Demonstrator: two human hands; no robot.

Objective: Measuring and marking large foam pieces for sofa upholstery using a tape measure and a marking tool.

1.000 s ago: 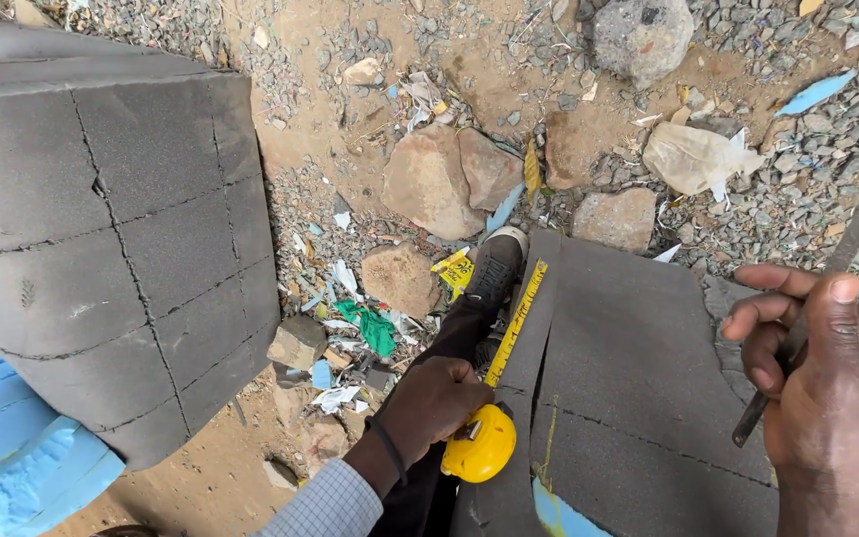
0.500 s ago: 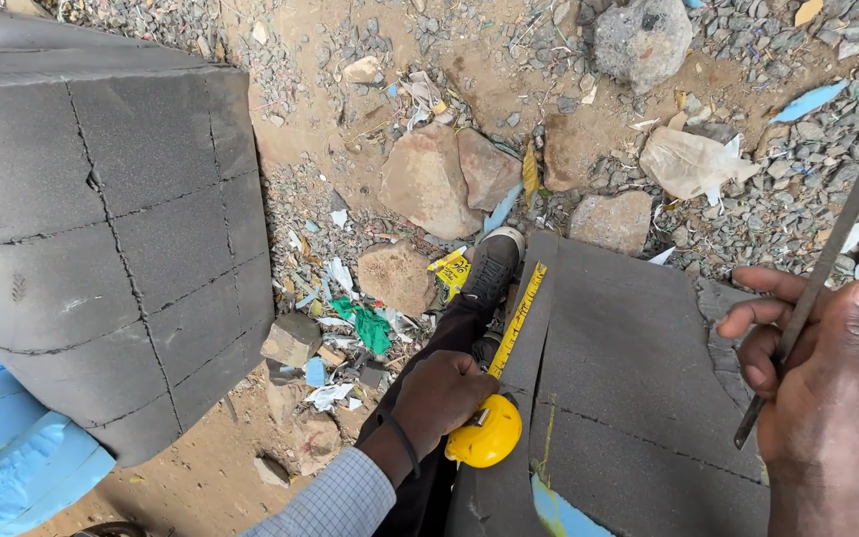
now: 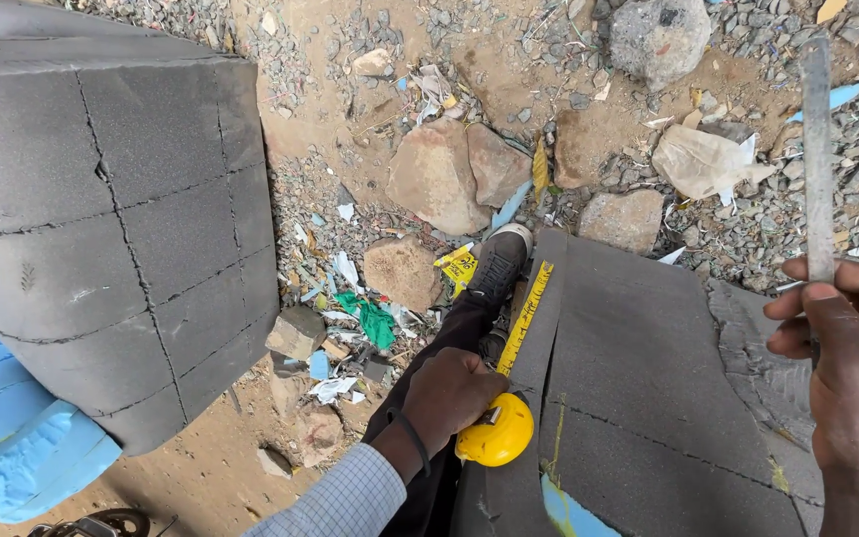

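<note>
Head view, looking down at stony, littered ground. Left hand (image 3: pixel 449 398) clenched around a yellow tape measure (image 3: pixel 494 433), pressing it onto the near edge of a grey foam sheet (image 3: pixel 638 398). Yellow tape strip (image 3: pixel 527 313) drawn out along the sheet's left edge toward a dark shoe (image 3: pixel 497 264). Right hand (image 3: pixel 852 373) at the right edge, raised above the sheet, fingers gripping a thin metal blade (image 3: pixel 815 149) pointing up and away. Large grey foam block (image 3: pixel 101 229) well apart at left, blue foam (image 3: pixel 12 447) beneath it. Brown rocks (image 3: pixel 454 174) beyond the shoe.
</note>
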